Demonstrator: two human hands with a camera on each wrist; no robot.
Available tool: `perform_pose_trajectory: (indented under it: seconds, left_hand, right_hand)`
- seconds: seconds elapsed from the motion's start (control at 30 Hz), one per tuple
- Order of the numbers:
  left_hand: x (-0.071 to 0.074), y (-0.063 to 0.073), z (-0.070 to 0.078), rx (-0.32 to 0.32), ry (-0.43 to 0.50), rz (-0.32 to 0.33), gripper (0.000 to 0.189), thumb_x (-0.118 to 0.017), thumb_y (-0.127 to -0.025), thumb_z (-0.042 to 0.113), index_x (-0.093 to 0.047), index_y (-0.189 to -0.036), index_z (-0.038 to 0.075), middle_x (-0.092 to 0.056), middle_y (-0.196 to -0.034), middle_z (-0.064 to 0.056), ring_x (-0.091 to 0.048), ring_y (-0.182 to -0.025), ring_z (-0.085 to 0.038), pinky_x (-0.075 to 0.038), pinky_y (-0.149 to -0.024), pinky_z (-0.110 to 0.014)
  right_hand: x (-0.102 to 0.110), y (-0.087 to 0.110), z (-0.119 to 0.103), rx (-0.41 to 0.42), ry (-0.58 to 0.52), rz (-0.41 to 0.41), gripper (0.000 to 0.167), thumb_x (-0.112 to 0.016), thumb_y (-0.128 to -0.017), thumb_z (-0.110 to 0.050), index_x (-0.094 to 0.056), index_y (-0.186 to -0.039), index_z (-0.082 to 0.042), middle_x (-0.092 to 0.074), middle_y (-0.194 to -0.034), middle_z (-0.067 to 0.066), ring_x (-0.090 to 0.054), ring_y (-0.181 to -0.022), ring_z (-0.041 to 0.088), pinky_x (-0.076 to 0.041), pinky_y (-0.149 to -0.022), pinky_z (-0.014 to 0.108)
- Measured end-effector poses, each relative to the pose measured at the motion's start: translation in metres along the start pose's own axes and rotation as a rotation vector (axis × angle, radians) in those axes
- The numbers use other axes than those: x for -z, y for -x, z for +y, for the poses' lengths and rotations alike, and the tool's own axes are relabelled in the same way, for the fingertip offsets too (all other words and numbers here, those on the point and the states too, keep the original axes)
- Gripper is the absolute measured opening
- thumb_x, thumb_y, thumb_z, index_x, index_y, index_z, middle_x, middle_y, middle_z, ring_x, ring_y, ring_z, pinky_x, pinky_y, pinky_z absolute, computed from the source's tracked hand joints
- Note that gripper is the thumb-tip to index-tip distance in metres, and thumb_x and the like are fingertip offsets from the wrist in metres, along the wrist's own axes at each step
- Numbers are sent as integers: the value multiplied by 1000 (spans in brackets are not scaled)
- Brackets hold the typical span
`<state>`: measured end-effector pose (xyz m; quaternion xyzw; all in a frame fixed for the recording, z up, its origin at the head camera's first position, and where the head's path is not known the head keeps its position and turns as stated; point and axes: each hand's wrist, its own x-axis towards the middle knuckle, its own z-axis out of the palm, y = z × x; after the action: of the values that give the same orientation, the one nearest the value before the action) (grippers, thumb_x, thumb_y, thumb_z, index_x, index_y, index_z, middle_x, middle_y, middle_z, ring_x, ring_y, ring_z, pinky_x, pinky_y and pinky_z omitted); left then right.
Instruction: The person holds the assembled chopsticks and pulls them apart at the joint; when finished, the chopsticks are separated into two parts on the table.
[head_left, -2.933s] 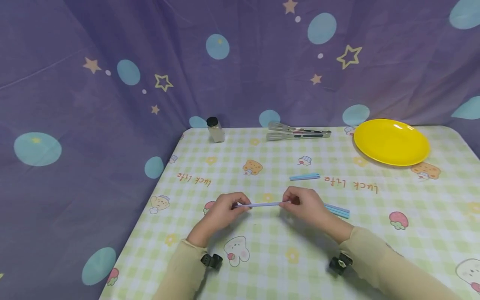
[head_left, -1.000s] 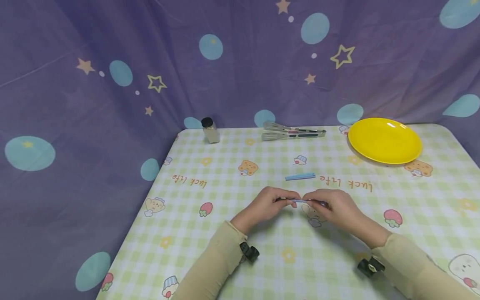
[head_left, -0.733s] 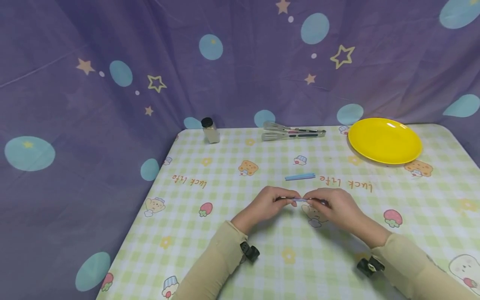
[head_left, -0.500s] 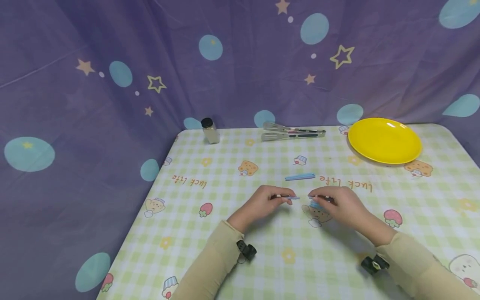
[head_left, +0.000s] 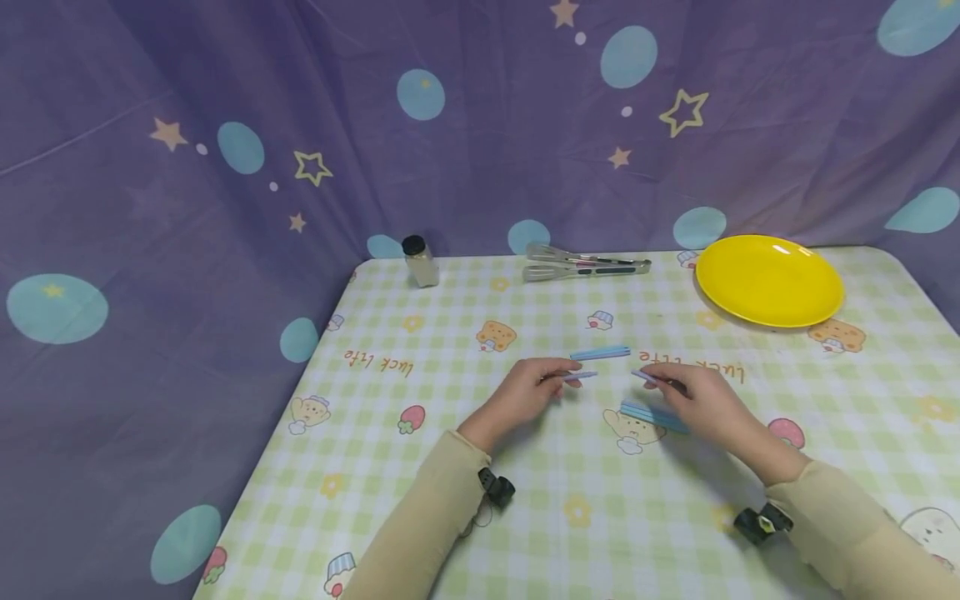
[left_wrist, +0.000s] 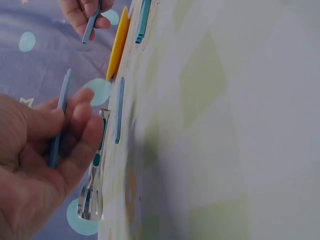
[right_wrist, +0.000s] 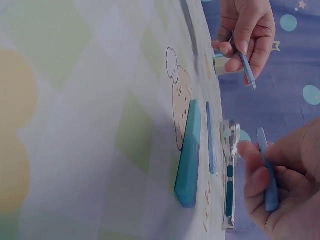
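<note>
My left hand point(head_left: 517, 396) pinches a slim blue-purple stick point(head_left: 587, 377) between thumb and fingers, its narrower end pointing right. Facing it, my right hand point(head_left: 708, 404) pinches a similar short stick point(head_left: 642, 376), angled up to the left. A gap separates the two stick ends, and both are raised above the tablecloth. Below the right hand lies a row of teal and blue sticks point(right_wrist: 189, 155), partly covered by that hand in the head view. Just behind the left fingertips, a second small bundle of sticks point(head_left: 600, 353) lies on the cloth.
Metal tongs point(head_left: 588, 271) lie near the table's back edge. At the back left stands a black-lidded clear jar point(head_left: 422, 265), and a yellow plate point(head_left: 769, 282) sits at the back right. A patterned purple curtain point(head_left: 480, 150) hangs behind the checked tablecloth point(head_left: 540, 533).
Earlier a stick spanned both hands, then the hands came close together. They have since drawn apart, each with its own stick piece, and moved slightly farther back, uncovering the near row of sticks.
</note>
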<state>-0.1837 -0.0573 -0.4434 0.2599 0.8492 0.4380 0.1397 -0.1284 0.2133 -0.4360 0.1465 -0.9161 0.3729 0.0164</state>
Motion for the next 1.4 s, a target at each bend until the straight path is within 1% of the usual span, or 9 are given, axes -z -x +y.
perform_pose_trajectory:
  seconds: [0.1, 0.23, 0.33, 0.53, 0.73, 0.87, 1.07, 1.23, 1.4]
  left_hand:
    - [-2, -7, 1, 19, -73, 76, 27, -59, -97, 8, -68, -122, 9, -73, -107, 0, -68, -95, -9, -50, -74, -19]
    - [-7, -18, 5, 58, -202, 196, 18, -67, -92, 15, -76, -108, 13, -73, -104, 3, -66, -100, -9, -50, -85, -22]
    - [-12, -26, 9, 100, -243, 263, 12, -72, -89, 16, -78, -99, 14, -74, -99, 3, -67, -99, -11, -50, -87, -24]
    - [-22, -39, 14, 167, -264, 334, 4, -75, -87, 15, -78, -89, 14, -73, -85, 5, -65, -82, -11, -49, -77, -23]
    - [-31, -50, 17, 201, -326, 346, 6, -76, -87, 21, -76, -81, 20, -69, -81, 10, -62, -79, -9, -48, -74, -25]
    - [-35, -58, 18, 245, -315, 353, 9, -79, -83, 22, -74, -75, 21, -61, -76, 10, -55, -74, -8, -44, -70, -25]
    - [-39, -67, 19, 266, -340, 326, 11, -81, -81, 23, -72, -74, 21, -58, -73, 10, -51, -72, -9, -41, -66, -24]
    - [-40, -71, 18, 250, -404, 321, 11, -82, -80, 23, -72, -74, 20, -61, -78, 8, -56, -79, -13, -44, -74, -27]
    - [-40, -73, 19, 263, -489, 291, 11, -80, -81, 27, -72, -78, 20, -60, -87, 4, -57, -90, -17, -45, -82, -30]
  right_hand:
    - [2, 1, 4, -7, -1, -2, 30, -62, -93, -1, -65, -123, 0, -72, -95, 8, -62, -72, 14, -51, -68, 31]
    - [3, 1, 8, -52, 9, 6, 27, -67, -91, -7, -68, -118, -2, -70, -81, 2, -56, -62, 10, -46, -63, 26]
    - [3, 0, 10, -79, 27, 15, 18, -70, -90, -10, -73, -107, -5, -69, -77, -2, -56, -64, 11, -46, -67, 30]
    - [0, -1, 14, -90, 52, 32, 7, -72, -87, -9, -77, -92, -9, -73, -85, 2, -65, -80, 21, -50, -78, 44]
    - [-4, -3, 16, -136, 47, 14, 6, -73, -86, -9, -77, -90, -9, -73, -89, 4, -65, -84, 23, -49, -81, 47]
    - [-6, -5, 18, -165, 31, -29, 5, -75, -85, -12, -77, -89, -10, -72, -88, 3, -63, -83, 20, -48, -81, 46]
    - [-8, -9, 20, -195, 17, -92, 3, -74, -86, -15, -75, -86, -12, -71, -86, 0, -61, -83, 19, -47, -82, 45]
    - [-9, -11, 20, -161, 13, -111, 5, -73, -88, -15, -75, -85, -12, -71, -84, -2, -62, -83, 18, -48, -83, 47]
    - [-8, -13, 20, -160, 20, -133, 5, -72, -88, -15, -75, -84, -12, -70, -82, -3, -60, -79, 15, -48, -80, 43]
